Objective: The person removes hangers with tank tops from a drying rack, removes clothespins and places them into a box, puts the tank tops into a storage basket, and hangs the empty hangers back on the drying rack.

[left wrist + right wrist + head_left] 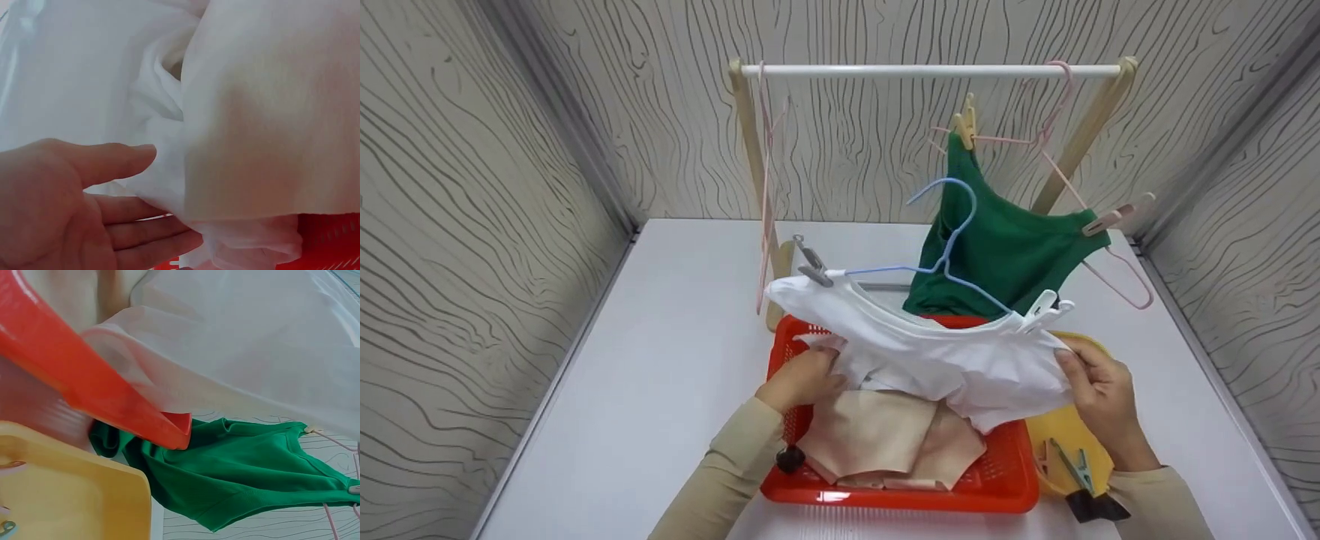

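A white garment (915, 352) hangs on a blue hanger (941, 266) above the red basket (1016, 480). A grey clothespin (814, 266) clips its left shoulder, and a white clothespin (1044, 311) its right. My right hand (1102, 390) pinches its right edge between thumb and fingers; that hand is out of the right wrist view. My left hand (806, 375) is at the garment's lower left, its fingertips partly hidden by cloth. In the left wrist view its thumb and fingers (152, 239) lie extended, touching the white fabric. Beige cloth (885, 431) lies in the basket below.
Behind, a rack with a white rail (930, 71) bears a green garment (997, 225), clipped to a pink hanger (1057, 165). Another pink hanger (765, 195) hangs at the left. Beside the basket is a yellow tray (1054, 427) with several clothespins (1072, 465).
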Demonstrator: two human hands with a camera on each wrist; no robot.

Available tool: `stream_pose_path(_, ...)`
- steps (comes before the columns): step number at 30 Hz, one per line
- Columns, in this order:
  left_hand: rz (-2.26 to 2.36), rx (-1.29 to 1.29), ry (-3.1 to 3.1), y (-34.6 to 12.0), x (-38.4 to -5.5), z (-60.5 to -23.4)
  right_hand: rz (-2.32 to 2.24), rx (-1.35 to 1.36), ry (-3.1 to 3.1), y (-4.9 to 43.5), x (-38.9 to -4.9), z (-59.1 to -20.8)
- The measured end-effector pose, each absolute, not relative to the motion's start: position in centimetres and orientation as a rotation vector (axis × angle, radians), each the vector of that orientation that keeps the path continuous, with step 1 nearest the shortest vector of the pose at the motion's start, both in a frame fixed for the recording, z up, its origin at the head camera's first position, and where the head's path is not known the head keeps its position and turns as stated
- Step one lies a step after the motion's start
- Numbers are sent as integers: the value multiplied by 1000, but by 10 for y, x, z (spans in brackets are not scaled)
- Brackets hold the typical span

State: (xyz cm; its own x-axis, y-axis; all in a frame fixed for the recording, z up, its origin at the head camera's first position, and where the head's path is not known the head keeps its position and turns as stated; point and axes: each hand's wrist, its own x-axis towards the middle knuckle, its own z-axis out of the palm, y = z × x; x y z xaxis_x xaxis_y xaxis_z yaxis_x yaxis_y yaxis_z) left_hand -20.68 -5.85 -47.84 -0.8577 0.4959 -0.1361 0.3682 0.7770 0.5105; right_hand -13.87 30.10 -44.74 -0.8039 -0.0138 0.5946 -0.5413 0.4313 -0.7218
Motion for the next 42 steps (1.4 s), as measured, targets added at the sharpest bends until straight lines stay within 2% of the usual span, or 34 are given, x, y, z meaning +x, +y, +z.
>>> stream_pose_path(10, 898, 778, 2810, -70, -194, -471, 1405, 213, -2347, 296, -134, -449)
stream_pose_path(18, 1129, 727, 3020, -79, -196, -464, 1369, 322, -2287, 299, -138, -452)
stream_pose_path(28, 1387, 596, 3356, -88, -203, -452, 1401, 191, -2359, 297, -139, -453)
stream_pose_path(35, 1323, 486, 3443, -90, -208, -456, 1383, 291, -2325, 296, -139, -453)
stream_pose_path(42, 1193, 659, 3437, -92, -211, -462, 1343, 471, -2238, 296, -140, -455)
